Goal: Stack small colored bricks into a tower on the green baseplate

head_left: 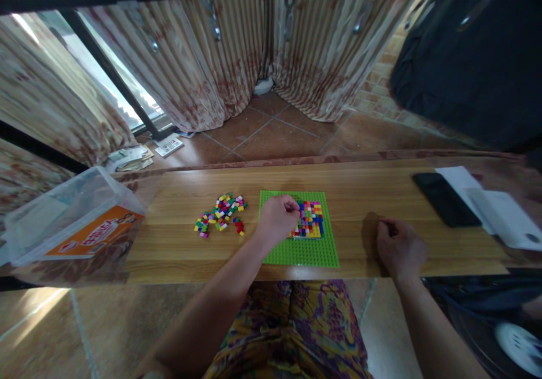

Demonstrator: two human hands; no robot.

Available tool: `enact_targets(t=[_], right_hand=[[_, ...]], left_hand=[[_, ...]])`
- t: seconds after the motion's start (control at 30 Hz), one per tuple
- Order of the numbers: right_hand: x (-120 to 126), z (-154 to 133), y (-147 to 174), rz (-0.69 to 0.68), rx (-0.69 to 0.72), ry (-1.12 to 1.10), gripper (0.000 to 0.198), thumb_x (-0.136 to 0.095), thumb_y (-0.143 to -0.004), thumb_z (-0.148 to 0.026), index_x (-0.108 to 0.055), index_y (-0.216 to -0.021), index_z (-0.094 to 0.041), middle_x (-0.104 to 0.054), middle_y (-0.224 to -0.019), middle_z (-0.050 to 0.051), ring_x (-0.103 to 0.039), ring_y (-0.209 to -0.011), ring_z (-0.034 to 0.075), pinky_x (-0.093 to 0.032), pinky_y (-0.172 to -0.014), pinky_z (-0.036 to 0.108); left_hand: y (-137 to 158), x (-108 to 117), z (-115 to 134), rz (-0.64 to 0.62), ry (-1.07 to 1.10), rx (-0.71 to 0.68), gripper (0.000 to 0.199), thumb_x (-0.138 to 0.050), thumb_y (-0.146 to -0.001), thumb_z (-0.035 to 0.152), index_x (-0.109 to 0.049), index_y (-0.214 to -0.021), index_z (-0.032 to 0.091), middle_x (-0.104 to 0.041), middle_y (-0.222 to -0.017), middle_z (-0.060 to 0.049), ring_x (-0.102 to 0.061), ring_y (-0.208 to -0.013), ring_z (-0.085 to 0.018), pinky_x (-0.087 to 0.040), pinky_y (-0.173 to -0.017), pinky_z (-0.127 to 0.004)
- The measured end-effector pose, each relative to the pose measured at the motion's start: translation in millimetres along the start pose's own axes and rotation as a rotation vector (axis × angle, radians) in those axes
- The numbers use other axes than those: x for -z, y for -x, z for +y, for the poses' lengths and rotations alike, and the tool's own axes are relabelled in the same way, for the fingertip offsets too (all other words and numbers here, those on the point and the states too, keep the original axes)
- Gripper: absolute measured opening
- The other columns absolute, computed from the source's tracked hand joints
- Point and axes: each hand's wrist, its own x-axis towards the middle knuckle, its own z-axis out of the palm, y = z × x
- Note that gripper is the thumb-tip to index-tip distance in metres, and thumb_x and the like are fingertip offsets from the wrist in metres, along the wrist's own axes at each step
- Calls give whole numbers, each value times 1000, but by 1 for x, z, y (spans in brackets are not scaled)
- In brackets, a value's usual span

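My left hand (278, 218) is over the green studded baseplate (302, 253), its thumb and fingers pinched together at the left side of a patch of small colourful building bricks (312, 219). Whatever sits between those fingertips is too small or hidden to make out. The hand covers part of the patch and the plate's left side. My right hand (400, 245) rests on the wooden table to the right of the plate, fingers curled closed, with nothing visible in it. Left of the plate lies a loose pile of small bricks (222, 212), with a few red bricks (239, 226) just beside it.
A clear plastic box (76, 215) with an orange label stands at the table's left end. On the right lie a black phone (446, 199), white paper and a whitish case (508, 218). Curtains (203, 68) hang beyond the wooden table (178, 260).
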Motion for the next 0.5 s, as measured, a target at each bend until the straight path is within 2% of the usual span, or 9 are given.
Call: enact_targets(t=[0.27,0.5], right_hand=[[0,1,-1,-13,1,4,36,-51,-90,-39,-77,-99,-16,-73,-96,12,-59,-78,22,-36,-67,32],[1,-2,0,-40,-46,26,36,-52,-89,-39,-78,-102,-17,-73,-96,12,-58,-77,22,-37,-68,34]], left_hand=[[-5,1,2,-12,-31,-10,17,-62,-74,4,-72,-72,16,-69,-65,1,-60,-62,-12,-46,-63,-23],[4,-5,-8,33,16,-81,14,-62,-79,8,-72,-78,17,-71,-70,0,-63,-65,-12,-47,-63,-22]])
